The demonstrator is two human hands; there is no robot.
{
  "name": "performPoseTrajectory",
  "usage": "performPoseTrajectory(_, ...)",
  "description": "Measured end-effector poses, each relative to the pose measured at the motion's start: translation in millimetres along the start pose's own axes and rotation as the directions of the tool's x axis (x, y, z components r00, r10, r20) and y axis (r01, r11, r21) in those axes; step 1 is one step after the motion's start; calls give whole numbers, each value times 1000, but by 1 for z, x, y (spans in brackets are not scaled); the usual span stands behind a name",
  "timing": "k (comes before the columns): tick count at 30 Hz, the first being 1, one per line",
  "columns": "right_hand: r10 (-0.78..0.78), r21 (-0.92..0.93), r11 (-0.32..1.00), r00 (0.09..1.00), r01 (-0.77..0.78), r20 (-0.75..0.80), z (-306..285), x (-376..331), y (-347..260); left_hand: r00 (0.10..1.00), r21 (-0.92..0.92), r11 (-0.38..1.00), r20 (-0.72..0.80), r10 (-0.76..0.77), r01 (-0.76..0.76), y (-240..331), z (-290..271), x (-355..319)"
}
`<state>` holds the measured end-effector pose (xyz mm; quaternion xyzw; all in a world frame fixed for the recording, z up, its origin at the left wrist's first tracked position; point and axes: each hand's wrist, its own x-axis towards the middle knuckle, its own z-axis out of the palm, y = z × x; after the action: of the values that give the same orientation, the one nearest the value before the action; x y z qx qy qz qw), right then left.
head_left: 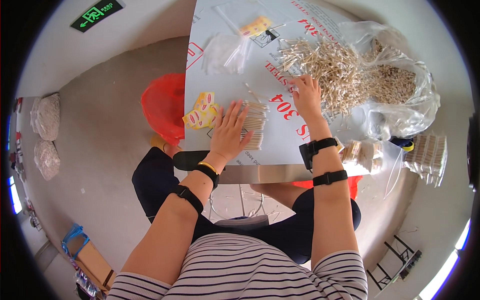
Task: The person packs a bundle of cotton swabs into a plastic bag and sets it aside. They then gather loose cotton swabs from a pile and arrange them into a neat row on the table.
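On the grey tabletop (280, 152), printed with red and black lettering, the person's left hand (229, 132) lies palm down with the fingers spread, its grip released. That hand is between yellow printed packets (204, 111) on its left and neat rows of cotton swabs (255, 124) on its right, with the fingers reaching against the edge of the rows. The right hand (307, 97) is at the near left edge of a big loose heap of swabs (337, 70), fingers bent downward; whether its grip has closed on any swab cannot be told. The heap spreads over the right part of the tabletop and runs up to a large clear bag (422, 95) with more swabs inside. Farther off, flat clear sleeves (225, 54) lie near the left edge, another yellow packet (256, 26) beyond them. Packed bundles of swabs (362, 154) are at the near right corner, and a red bag (162, 107) hangs beside the left edge.
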<state>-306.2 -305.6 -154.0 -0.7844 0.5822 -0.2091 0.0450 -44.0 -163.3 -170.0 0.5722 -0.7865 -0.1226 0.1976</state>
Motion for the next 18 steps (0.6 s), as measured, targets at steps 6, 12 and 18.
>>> performPoseTrajectory(6,-16,-45,999,997,19,71,14,13,-23,1000,3,1000,-6,-23,23,-2,0,-1)
performPoseTrajectory(12,67,212,972,981,-105,181,42,26,-72,1000,-10,1000,-11,-17,17,-2,2,1)
performPoseTrajectory(18,13,160,986,981,-45,195,34,14,-89,999,-45,998,1,-33,33,-2,-2,-2)
